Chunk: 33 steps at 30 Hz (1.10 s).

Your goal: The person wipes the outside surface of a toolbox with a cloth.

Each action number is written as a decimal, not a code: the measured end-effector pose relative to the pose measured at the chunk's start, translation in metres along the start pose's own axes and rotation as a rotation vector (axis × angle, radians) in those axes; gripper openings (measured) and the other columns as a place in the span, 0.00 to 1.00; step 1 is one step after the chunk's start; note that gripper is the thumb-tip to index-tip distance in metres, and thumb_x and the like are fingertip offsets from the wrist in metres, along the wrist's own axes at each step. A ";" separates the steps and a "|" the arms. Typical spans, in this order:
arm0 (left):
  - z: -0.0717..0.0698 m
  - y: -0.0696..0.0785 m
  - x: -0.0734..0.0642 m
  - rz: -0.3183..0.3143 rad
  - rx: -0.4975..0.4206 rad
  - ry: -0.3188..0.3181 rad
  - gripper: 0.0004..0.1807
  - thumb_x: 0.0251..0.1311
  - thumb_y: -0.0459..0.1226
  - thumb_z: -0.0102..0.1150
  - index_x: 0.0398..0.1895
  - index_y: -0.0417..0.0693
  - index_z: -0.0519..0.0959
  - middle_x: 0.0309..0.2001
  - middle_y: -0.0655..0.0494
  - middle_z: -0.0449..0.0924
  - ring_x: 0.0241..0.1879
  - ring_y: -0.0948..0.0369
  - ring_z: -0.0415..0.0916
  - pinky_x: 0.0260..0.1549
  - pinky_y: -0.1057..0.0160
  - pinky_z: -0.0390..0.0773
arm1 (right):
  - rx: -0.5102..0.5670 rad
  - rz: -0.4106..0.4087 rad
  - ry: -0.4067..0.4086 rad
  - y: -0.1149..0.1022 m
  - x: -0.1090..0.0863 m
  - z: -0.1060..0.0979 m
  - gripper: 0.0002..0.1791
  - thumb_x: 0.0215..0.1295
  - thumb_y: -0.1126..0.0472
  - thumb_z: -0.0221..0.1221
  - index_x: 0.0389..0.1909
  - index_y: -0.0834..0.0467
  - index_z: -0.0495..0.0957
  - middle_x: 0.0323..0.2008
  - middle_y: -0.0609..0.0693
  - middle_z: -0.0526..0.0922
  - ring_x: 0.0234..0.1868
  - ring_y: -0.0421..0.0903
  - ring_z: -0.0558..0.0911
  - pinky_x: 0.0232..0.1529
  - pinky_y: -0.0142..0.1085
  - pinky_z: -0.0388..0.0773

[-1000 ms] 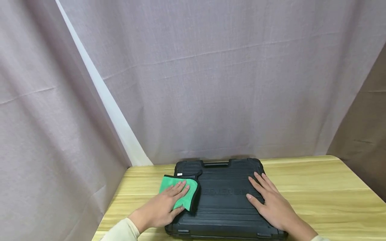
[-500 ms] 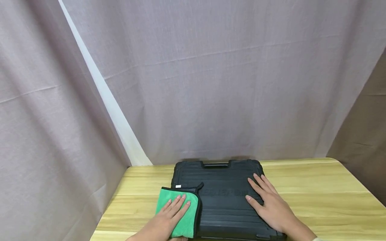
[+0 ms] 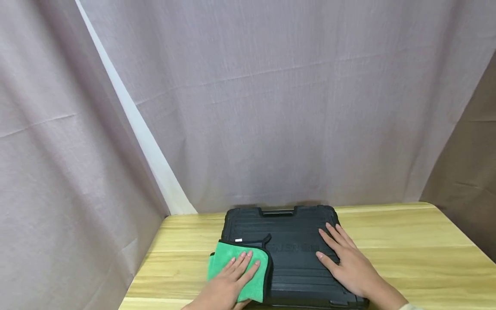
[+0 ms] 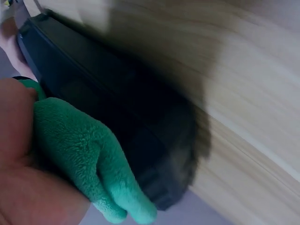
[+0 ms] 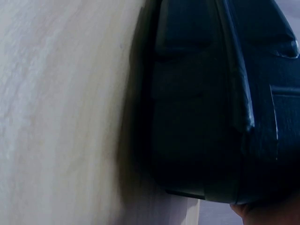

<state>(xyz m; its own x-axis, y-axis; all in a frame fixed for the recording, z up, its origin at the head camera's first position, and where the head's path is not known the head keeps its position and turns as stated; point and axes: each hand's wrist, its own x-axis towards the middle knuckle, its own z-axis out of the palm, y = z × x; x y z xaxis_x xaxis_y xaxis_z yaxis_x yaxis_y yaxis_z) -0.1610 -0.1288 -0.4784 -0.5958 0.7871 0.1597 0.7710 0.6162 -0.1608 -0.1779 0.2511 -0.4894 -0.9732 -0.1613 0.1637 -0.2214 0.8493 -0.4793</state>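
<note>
A black plastic carrying case [image 3: 290,275] with a ribbed lid lies flat on the table, its handle at the far side. My left hand [image 3: 228,284] presses a folded green cloth [image 3: 252,292] with black edging onto the case's left part, fingers straight. Fluffy folds of the cloth [image 4: 70,136] hang by the case's side in the left wrist view. My right hand [image 3: 350,265] rests on the right part of the lid with fingers spread. Only a bit of that hand [image 5: 272,213] shows at the corner of the right wrist view, beside the case [image 5: 197,117].
The wood-grain table [image 3: 418,249] reaches out on both sides of the case. Behind it hangs a grey-mauve curtain [image 3: 271,129], close to the case's handle. A brown curtain [image 3: 469,172] hangs at the right.
My left hand has slid the cloth toward the near edge of the case, then a little to the right. The right hand and the case stay in place.
</note>
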 end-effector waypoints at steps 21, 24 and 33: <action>0.004 0.024 0.037 0.059 -0.152 -0.023 0.51 0.73 0.69 0.49 0.89 0.54 0.50 0.86 0.49 0.56 0.85 0.54 0.59 0.79 0.56 0.69 | 0.024 -0.022 0.020 -0.001 0.003 0.003 0.42 0.78 0.30 0.53 0.83 0.51 0.65 0.86 0.58 0.57 0.87 0.67 0.52 0.73 0.74 0.63; 0.001 0.022 0.034 0.038 -0.217 -0.011 0.45 0.74 0.58 0.60 0.86 0.51 0.58 0.84 0.47 0.62 0.83 0.51 0.64 0.78 0.56 0.70 | 0.005 -0.034 0.008 -0.003 0.005 0.004 0.42 0.79 0.30 0.51 0.83 0.51 0.64 0.86 0.59 0.56 0.86 0.67 0.51 0.73 0.74 0.63; -0.016 0.012 0.015 -0.124 -0.434 0.290 0.35 0.60 0.25 0.67 0.74 0.47 0.75 0.69 0.51 0.83 0.67 0.54 0.84 0.62 0.54 0.86 | 0.015 -0.034 0.002 -0.002 0.009 0.006 0.43 0.79 0.30 0.51 0.83 0.52 0.63 0.86 0.60 0.56 0.86 0.68 0.50 0.73 0.75 0.62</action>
<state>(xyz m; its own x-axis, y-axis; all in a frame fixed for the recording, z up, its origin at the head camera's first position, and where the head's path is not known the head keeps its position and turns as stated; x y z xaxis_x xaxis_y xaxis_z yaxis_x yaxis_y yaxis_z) -0.1572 -0.1096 -0.4622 -0.6493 0.6312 0.4243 0.7573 0.5881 0.2840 -0.1861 0.2449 -0.4920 -0.9650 -0.1892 0.1815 -0.2553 0.8356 -0.4863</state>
